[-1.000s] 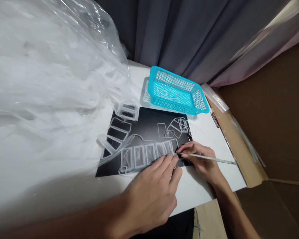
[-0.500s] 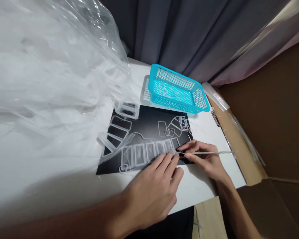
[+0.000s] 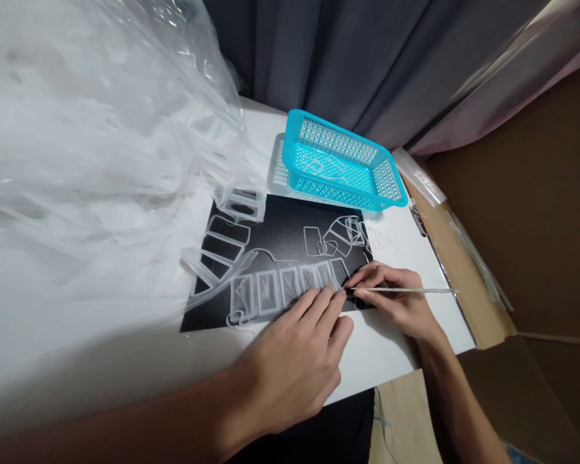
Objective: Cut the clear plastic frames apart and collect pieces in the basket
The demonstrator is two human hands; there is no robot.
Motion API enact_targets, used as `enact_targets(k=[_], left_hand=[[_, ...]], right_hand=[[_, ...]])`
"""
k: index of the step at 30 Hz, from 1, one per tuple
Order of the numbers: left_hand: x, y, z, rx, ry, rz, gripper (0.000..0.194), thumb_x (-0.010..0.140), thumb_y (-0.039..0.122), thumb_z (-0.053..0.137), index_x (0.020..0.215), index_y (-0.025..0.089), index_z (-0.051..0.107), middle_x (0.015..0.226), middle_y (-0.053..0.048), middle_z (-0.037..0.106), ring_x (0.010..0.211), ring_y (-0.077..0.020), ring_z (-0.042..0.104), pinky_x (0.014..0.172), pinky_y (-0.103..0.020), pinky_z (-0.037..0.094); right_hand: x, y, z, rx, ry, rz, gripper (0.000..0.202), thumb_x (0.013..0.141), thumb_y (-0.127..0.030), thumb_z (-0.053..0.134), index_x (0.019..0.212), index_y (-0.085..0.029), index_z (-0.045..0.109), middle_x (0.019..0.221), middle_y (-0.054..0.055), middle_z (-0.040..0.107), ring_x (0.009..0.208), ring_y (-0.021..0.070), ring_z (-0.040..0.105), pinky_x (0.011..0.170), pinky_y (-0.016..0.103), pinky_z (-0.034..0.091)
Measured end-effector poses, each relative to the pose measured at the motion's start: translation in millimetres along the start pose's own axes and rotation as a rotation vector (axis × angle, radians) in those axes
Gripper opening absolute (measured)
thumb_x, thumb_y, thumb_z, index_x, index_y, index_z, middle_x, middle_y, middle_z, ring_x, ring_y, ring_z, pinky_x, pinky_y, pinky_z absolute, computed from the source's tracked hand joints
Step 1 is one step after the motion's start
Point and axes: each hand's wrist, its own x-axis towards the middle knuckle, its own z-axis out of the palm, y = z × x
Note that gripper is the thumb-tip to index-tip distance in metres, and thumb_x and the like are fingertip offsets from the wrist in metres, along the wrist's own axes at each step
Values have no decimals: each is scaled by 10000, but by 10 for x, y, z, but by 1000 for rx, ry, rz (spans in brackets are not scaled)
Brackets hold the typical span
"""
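Left hand [image 3: 302, 351] loosely extended on one translucent strip [image 3: 269, 292], right hand [image 3: 406, 312] pinching one thin stick [image 3: 437, 290], one basket [image 3: 292, 132]

Basket [image 3: 294, 129]: bright turquoise; carries a lattice of small slots along the walls and rows of dots across the floor.
Mat [image 3: 285, 225]: plain black.
Strip [image 3: 268, 293]: cloudy grey-white; repeats a row of rectangles edged in paler lines.
Stick [image 3: 410, 290]: pale, near white.
Table [image 3: 367, 357]: plain white.
Bag [image 3: 188, 51]: clear to milky white, streaked with bright glints.
Curtain [image 3: 290, 51]: slate grey with a purplish cast; shows darker stripes in the folds, turns dusky pink toward the right.
Cardboard [image 3: 526, 187]: dark brown.
Board [image 3: 401, 412]: light tan.
Cloth [image 3: 333, 428]: black.
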Motion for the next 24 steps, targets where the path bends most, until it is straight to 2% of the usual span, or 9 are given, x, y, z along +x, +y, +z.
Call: enact_targets(k=[6,15,19,24], left_hand=[[-1,4,-11,-7,-25,9,334,996,306,565,1238,79,604,1544,-288,635,1438,-429,630,1219,-523,370],[-21,17,12,3,-45,23,369,1004,341,572,1250,68,596,1562,-319,605,1484,-458,587,1220,-529,375],[-13,22,13,-12,-19,8,349,985,330,592,1228,78,593,1539,-319,622,1476,-449,595,1223,-513,365],[7,31,-46,-41,17,-25,313,973,308,569,1200,99,618,1493,-281,671,1404,-396,648,1191,-472,388]], right_hand=[[42,-40,-32,-20,-29,8,158,971,-271,851,841,-233,770,1017,78,851,952,235,800,879,422,647],[42,-60,-6,80,-8,131,157,955,-290,877,847,-216,791,981,73,864,915,217,816,826,354,655],[45,-86,-32,3,-45,52,151,964,-283,865,861,-227,770,983,68,855,932,227,818,840,380,658],[-98,-45,-10,-228,-42,-113,133,1010,-190,790,902,-259,753,1150,72,859,1073,246,791,921,434,654]])
